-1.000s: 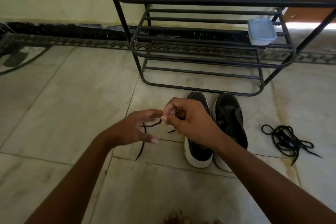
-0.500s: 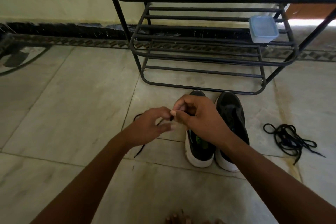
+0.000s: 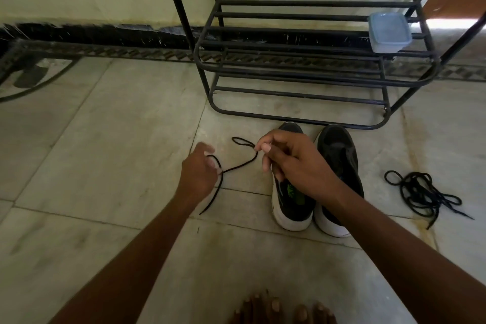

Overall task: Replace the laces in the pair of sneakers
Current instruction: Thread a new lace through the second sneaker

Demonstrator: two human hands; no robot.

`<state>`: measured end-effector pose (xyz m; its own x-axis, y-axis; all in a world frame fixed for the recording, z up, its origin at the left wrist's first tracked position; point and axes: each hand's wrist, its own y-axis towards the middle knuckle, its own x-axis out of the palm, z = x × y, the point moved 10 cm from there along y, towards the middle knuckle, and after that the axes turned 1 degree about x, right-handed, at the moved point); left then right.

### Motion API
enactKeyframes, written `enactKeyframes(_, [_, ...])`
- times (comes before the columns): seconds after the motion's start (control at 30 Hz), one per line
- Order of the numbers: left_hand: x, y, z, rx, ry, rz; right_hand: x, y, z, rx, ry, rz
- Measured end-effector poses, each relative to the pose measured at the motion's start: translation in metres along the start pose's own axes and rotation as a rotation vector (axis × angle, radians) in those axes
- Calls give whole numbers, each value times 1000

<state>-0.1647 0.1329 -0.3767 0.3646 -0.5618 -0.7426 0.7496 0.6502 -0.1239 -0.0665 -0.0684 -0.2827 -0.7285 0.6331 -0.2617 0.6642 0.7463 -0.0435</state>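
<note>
Two black sneakers with white soles stand side by side on the floor, the left sneaker partly under my right hand and the right sneaker beside it. My right hand hovers over the left sneaker and pinches a black lace between thumb and forefinger. The lace loops past the fingertips and runs left to my left hand, which holds it in curled fingers. Its free end trails down onto the floor.
A tangled pile of black laces lies on the floor right of the sneakers. A black metal shoe rack stands just behind them, with a lidded plastic box on a shelf. My bare toes show at the bottom edge.
My hands have drawn apart, the left moving left and down, so the lace now stretches between them with a loop showing beyond my right fingertips.
</note>
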Motion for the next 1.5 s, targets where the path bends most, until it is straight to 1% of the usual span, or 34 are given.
enactKeyframes(0.07, [8, -24, -30, -9, 77, 31, 5, 2, 4, 27, 62, -28])
enactKeyframes(0.2, [27, -55, -86, -85, 161, -20, 16, 1, 20, 127, 198, -90])
enactKeyframes(0.23, [28, -59, -91, -96, 208, -17, 17, 2, 22, 129, 185, -87])
enactKeyframes(0.3, [29, -63, -90, -54, 263, -3, 16, 2, 24, 110, 93, -56])
enactKeyframes(0.37, [28, -64, -75, 32, 236, 9, 11, 3, 22, 68, -38, -6])
enactKeyframes(0.47, [21, -60, -32, 177, 51, -1, 4, 1, 11, -48, -210, 68])
enactKeyframes(0.6, [1, -66, 50, 430, -160, 34, 4, -7, -7, -287, -454, 165])
enactKeyframes(0.67, [-5, -68, 75, 488, -274, 38, 5, -8, -6, -323, -500, 190])
enactKeyframes(0.73, [-8, -67, 85, 462, -370, 41, 5, -9, -6, -334, -519, 195])
enactKeyframes(0.83, [-4, -65, 85, 307, -519, 3, 3, -12, -8, -333, -553, 205])
enactKeyframes(0.87, [-4, -66, 86, 282, -541, -2, 1, -13, -8, -328, -558, 221])
enactKeyframes(1.0, [-11, -68, 92, 309, -497, 20, -7, -18, -5, -298, -554, 274])
enactKeyframes(1.17, [-15, -70, 95, 337, -479, 58, -8, -19, 2, -288, -548, 255])
enactKeyframes(1.3, [-15, -73, 99, 361, -482, 63, -3, -19, 0, -315, -576, 219])
enactKeyframes(1.4, [-14, -73, 95, 338, -515, 83, 0, -17, 2, -333, -601, 207])
enactKeyframes(1.5, [-15, -75, 93, 327, -537, 87, 5, -15, 9, -289, -561, 133])
